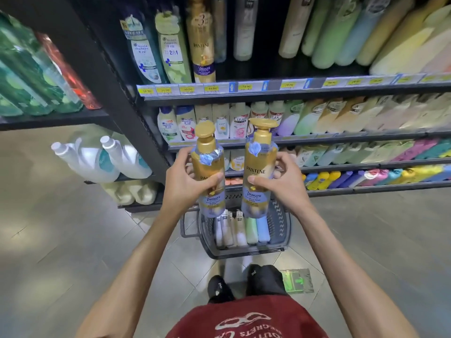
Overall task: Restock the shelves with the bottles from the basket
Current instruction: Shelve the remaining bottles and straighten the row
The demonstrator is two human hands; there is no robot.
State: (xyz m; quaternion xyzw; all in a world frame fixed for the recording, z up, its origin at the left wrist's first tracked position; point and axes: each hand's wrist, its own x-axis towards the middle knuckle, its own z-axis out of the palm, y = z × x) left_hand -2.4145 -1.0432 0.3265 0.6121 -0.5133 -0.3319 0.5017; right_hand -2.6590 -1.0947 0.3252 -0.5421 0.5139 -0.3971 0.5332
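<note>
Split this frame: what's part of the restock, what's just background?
Job: left hand gripping left gold bottle; right hand gripping right gold bottle; basket; remaining bottles in it; top shelf with matching gold bottle.
Background: white jugs; green floor sticker.

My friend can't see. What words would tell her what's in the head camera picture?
A person holds two gold-capped Pantene bottles upright, the left bottle in the left hand and the right bottle in the right hand, before shop shelves full of bottles. Below, a dark basket on the floor holds more bottles.
</note>
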